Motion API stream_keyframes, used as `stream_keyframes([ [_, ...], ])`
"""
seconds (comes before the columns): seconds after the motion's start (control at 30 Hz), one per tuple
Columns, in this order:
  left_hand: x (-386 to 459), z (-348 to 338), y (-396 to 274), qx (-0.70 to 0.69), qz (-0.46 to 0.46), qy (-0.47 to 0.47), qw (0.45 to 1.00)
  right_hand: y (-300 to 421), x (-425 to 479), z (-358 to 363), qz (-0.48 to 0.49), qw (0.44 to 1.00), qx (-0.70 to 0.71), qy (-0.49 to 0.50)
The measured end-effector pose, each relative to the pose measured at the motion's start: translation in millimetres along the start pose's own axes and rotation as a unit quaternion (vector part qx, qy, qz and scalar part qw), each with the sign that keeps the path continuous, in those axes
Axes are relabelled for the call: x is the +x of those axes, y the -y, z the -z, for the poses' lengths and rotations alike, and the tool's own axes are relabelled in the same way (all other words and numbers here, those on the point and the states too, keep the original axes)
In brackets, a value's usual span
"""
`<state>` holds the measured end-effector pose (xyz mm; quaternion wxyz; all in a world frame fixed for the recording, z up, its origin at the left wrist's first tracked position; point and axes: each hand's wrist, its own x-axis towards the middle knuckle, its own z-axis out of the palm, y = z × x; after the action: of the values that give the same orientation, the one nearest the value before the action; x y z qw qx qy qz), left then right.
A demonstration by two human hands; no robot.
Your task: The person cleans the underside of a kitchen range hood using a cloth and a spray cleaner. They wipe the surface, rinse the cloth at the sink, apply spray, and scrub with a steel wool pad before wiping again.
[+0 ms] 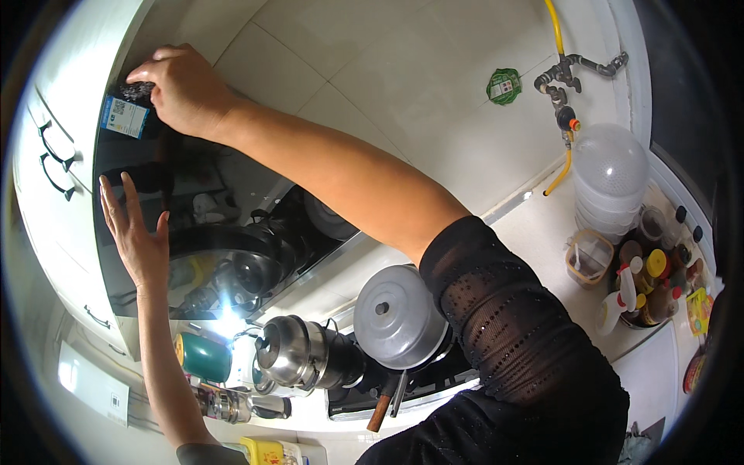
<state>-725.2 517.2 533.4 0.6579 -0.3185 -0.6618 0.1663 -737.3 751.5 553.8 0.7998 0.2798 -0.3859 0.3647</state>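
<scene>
A black glossy range hood panel (197, 168) spans the left side in front of me, mirroring the cookware. My right hand (186, 87) reaches to its upper end, fingers curled over a dark steel wool scrubber (137, 92) against the surface. Close below that scrubber, a blue and white label (124, 117) with a printed code is stuck on the panel. My left hand (136, 235) lies with fingers apart against the lower part of the glass and holds nothing.
White cabinets (64, 232) adjoin the panel. Below stand a gas stove (349, 407), a lidded aluminium pot (398, 314) and a stainless steel pot (290, 349). A yellow gas hose (555, 26), plastic colanders (607, 180) and condiment bottles (651, 279) are at right.
</scene>
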Motion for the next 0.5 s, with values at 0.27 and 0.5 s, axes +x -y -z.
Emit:
stream_keyframes([
  [0.27, -7, -38, 5, 0.012, -0.009, -0.011, 1.0, -30, -16, -24, 0.029, 1.0, 0.004, -0.008],
  [0.5, -10, -76, 30, 0.069, -0.065, -0.051, 0.994, -111, -37, -59, -0.07, 0.997, 0.005, 0.014],
])
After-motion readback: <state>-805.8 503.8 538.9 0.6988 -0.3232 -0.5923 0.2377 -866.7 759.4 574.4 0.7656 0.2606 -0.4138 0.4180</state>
